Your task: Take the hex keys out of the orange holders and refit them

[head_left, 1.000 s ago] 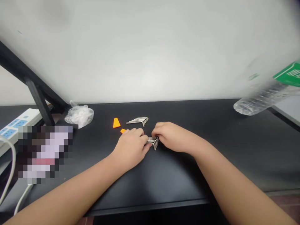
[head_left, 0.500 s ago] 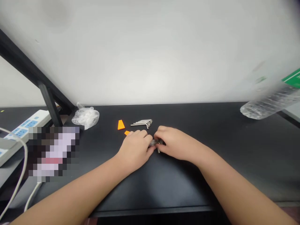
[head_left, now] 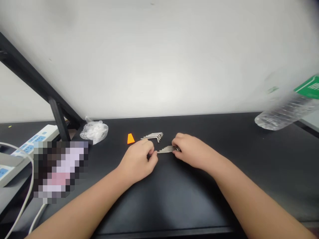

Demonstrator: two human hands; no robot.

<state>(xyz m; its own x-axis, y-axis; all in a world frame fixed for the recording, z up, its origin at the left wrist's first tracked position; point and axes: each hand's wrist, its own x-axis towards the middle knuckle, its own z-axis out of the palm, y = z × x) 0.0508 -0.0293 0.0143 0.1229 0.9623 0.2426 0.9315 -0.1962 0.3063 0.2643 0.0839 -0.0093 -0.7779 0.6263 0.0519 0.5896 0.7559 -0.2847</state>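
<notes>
My right hand (head_left: 190, 149) pinches the bent ends of a fanned set of hex keys (head_left: 166, 149) just above or on the black table. Their straight shafts point left in a staggered row. My left hand (head_left: 138, 161) is closed beside the shaft tips, thumb and fingers curled together. Whatever it holds is hidden, and the longest key's tip reaches close to its thumb. Behind the hands lies a second row of hex keys (head_left: 154, 136), bent ends to the right. An orange trapezoid-shaped piece (head_left: 131, 138) lies to their left.
A crumpled clear plastic bag (head_left: 94, 131) lies at the back left. A white power strip (head_left: 30, 146) and a white cable (head_left: 32, 179) are farther left, near a black frame post (head_left: 59, 118). A clear bottle (head_left: 281, 114) with a green label lies at right.
My left hand has drawn left, away from my right hand, uncovering the hex keys' shafts. The orange bit beside my left hand is now out of sight. The view has shifted slightly.
</notes>
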